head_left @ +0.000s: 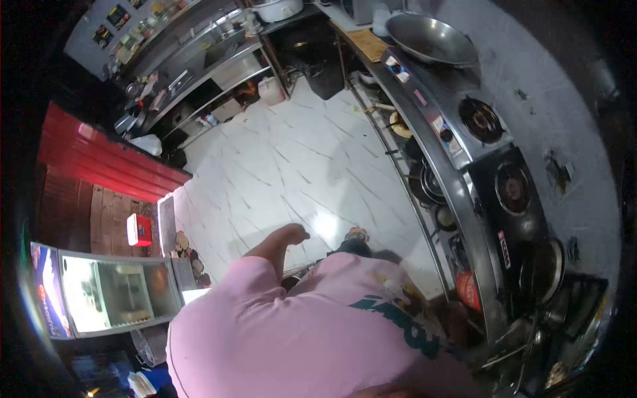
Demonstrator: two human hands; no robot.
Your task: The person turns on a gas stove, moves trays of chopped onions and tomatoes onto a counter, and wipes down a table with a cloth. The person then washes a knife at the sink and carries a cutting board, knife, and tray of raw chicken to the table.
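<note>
My left hand [293,233] hangs in front of my body above the white floor, with the bent forearm coming out of a pink sleeve. It touches no object that I can see. Its fingers are turned away and mostly hidden, so how far they are curled does not show. On my right side, the pink shirt [298,338] and the shadow by the stove counter cover the arm. I cannot make out my right hand. A foot in patterned footwear [357,235] shows below the shirt.
Along the right runs a steel stove counter [458,199] with burners, a large wok [431,40] and a pan [541,272]. Pots and a red cylinder [468,290] sit beneath. A lit glass-door fridge [119,292] and red-white cooler [139,229] stand left. A sink counter [229,66] lies ahead.
</note>
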